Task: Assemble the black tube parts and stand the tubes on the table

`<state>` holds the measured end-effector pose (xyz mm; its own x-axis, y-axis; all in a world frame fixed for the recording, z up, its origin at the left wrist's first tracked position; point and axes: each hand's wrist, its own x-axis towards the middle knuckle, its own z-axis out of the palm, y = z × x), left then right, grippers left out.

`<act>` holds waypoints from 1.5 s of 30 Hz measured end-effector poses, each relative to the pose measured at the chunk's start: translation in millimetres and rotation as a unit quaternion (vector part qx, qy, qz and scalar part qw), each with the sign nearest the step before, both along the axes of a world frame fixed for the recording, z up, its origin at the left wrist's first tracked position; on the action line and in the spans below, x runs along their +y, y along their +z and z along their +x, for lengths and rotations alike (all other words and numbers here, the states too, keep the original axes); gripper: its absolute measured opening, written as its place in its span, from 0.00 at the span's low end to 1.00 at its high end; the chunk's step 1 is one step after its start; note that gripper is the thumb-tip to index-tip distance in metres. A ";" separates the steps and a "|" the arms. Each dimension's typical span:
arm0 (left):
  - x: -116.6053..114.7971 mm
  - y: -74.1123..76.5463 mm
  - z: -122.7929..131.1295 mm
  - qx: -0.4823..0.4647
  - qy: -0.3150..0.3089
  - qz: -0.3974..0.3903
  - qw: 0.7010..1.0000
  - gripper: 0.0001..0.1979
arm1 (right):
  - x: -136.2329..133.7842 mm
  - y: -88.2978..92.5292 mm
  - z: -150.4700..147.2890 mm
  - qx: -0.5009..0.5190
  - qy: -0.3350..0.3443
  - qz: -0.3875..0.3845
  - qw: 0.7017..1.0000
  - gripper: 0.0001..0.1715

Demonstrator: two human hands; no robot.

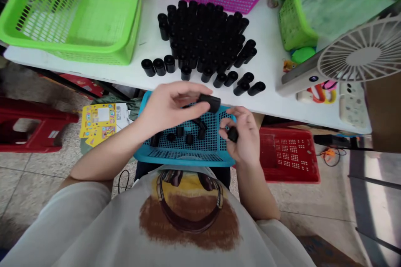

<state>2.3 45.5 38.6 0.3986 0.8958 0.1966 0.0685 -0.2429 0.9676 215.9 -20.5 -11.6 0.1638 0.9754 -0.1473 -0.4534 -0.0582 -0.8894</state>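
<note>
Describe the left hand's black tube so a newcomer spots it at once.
Start at the white table, then drop past its near edge to the blue basket. Over the basket, the left hand pinches the black tube between thumb and fingers. It lies sideways, unlike the upright black cylinders on the table; the dark piece in the right hand is partly hidden.

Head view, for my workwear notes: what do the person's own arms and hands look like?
The left hand and right hand are bare, with no gloves, rings or watch showing. Loose, pale grey-white fabric sleeves end near the elbows, leaving the slender forearms uncovered. No cables or markings show on either arm.
</note>
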 end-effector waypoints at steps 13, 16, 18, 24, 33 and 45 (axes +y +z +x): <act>-20.9 -11.7 -92.1 0.047 0.194 0.110 0.974 0.20 | -16.4 -41.6 16.4 0.157 0.164 -0.266 0.937 0.28; -33.0 -21.7 -100.9 0.137 0.149 0.112 0.973 0.18 | -16.7 -41.6 7.1 0.086 0.167 -0.250 0.950 0.31; -42.4 -28.1 -97.7 0.193 0.117 0.080 0.971 0.19 | -15.8 -42.8 -1.2 0.006 0.142 -0.211 0.967 0.34; -66.1 -45.4 -58.0 0.203 0.026 -0.023 0.979 0.22 | -28.0 -44.4 -26.8 -0.341 0.122 0.011 0.932 0.32; -73.6 -55.2 -34.0 0.153 -0.087 -0.058 0.983 0.17 | -43.8 -54.5 -34.9 -0.426 0.192 0.281 0.838 0.42; -71.2 -58.1 -35.1 0.139 -0.121 -0.054 0.981 0.19 | -39.4 -40.1 -22.4 -0.455 0.276 0.295 0.793 0.39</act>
